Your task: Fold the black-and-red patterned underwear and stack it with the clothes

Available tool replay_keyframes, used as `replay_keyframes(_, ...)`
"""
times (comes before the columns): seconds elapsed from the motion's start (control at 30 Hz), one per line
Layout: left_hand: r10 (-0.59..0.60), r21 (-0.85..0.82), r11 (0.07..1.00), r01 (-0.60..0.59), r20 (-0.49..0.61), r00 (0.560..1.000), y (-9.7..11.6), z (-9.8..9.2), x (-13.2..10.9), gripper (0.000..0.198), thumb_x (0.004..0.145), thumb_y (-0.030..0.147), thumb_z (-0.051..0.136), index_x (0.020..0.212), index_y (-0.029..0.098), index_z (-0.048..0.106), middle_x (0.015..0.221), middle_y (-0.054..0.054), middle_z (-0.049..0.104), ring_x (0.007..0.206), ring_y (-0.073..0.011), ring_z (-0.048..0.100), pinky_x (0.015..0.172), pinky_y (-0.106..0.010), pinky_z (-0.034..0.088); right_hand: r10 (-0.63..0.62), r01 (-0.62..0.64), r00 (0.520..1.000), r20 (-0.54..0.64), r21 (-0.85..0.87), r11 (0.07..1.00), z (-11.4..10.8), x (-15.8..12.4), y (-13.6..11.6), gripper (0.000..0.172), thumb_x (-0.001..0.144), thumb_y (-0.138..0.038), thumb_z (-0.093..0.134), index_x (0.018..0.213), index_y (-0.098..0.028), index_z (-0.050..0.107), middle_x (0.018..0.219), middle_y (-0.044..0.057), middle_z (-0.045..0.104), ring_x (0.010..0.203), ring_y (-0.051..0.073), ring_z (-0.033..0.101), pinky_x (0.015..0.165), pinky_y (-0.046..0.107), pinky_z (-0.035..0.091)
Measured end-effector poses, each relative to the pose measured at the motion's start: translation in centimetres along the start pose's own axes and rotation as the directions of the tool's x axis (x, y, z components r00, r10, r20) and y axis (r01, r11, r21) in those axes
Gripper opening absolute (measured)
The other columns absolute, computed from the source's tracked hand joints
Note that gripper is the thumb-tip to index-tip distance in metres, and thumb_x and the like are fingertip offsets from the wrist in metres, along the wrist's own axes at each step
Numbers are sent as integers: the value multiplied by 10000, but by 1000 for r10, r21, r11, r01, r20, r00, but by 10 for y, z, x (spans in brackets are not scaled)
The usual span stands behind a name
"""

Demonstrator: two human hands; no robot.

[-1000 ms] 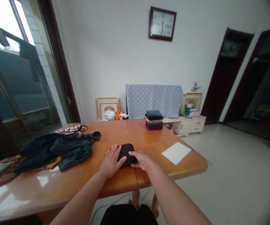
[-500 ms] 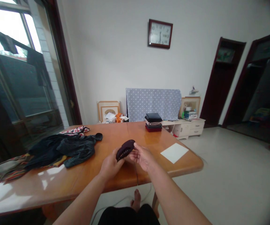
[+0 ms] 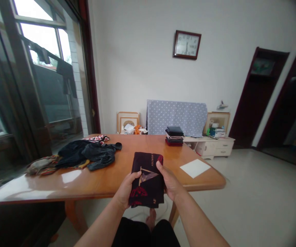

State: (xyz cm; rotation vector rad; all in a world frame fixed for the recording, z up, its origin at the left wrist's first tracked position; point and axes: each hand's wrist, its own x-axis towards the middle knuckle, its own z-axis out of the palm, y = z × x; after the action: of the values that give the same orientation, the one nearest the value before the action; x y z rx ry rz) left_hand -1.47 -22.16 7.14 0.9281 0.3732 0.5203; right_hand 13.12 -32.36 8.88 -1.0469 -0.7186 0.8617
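A dark folded garment with red patches and gold lettering is held up between both hands, its printed face toward me, over the table's near edge. My left hand grips its left side, thumb lying on the print. On the right side my right hand clasps it, the thumb near the upper corner and the other fingers hidden behind. Which kind of garment it is, I cannot tell. Farther back on the table stands a neat stack of folded clothes.
Loose dark clothes lie in a heap on the left of the wooden table. A white sheet rests near the right corner. Behind are a cloth-covered object and a low white cabinet.
The garment, seen edge-on as a narrow folded bundle before, now shows its broad printed face and sits lower. My right hand has closed on its right side. The view has turned left.
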Motion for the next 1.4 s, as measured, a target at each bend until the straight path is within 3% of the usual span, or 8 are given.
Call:
replay_keyframes(0.13,-11,21,1000,10,18,1000,-5,4,-13,390,811,390,681,1097,124,675,897,-122,768,773,-270,742,743,-396,594,-55,49,994,-97,-63,997,9,-14,2,526,760,-593,729,1082,-177,711,1036,95,755,966,276,710,868,391,554)
replay_keyframes(0.33,272,182,942,-281,76,959,10,13,-26,464,870,425,655,1266,187,607,1152,-93,718,1013,-247,694,918,-370,532,-216,189,972,-87,-248,950,9,-31,1,484,812,-588,676,1084,-188,694,1026,73,751,957,262,698,856,366,546)
replay_keyframes(0.43,418,332,862,-384,-35,908,16,16,-24,486,882,538,616,1209,180,640,1172,-87,706,1089,-252,654,949,-345,507,-273,235,960,-61,-352,906,11,-37,5,461,816,-565,685,1073,-183,685,980,64,746,933,253,688,842,352,540)
replay_keyframes(0.57,521,457,789,-410,-144,841,13,15,-17,511,873,629,560,1064,171,682,1023,-72,736,1011,-251,666,870,-331,526,-300,261,953,-44,-382,887,13,-41,14,438,845,-561,654,1073,-189,676,975,54,735,922,241,672,839,343,531)
replay_keyframes(0.83,471,362,845,-393,-158,868,5,16,-13,586,848,677,547,1003,130,690,827,-74,740,831,-251,690,780,-346,534,-267,235,962,-57,-326,916,11,-49,20,476,826,-611,652,1051,-193,691,970,53,740,928,256,665,883,385,506)
replay_keyframes(0.93,478,376,839,-394,-162,863,4,18,-15,581,820,681,579,981,137,701,787,-70,739,835,-259,689,770,-338,530,-212,180,973,-91,-281,943,11,-52,14,485,825,-631,641,1068,-217,701,1038,55,741,1006,261,657,948,399,477)
replay_keyframes(1.07,494,389,826,-407,-154,856,3,18,-16,586,784,681,622,972,133,716,767,-75,738,836,-271,689,778,-341,525,-238,203,967,-90,-289,936,12,-53,7,481,864,-630,591,1110,-232,702,1109,59,727,1056,255,643,981,394,459)
replay_keyframes(1.4,307,264,926,-271,-107,946,1,15,-16,620,837,683,579,1144,156,687,968,-101,767,929,-271,713,901,-384,524,-332,287,941,-71,-356,889,5,-49,10,503,902,-614,546,1169,-211,687,1120,67,725,1019,257,655,944,382,486)
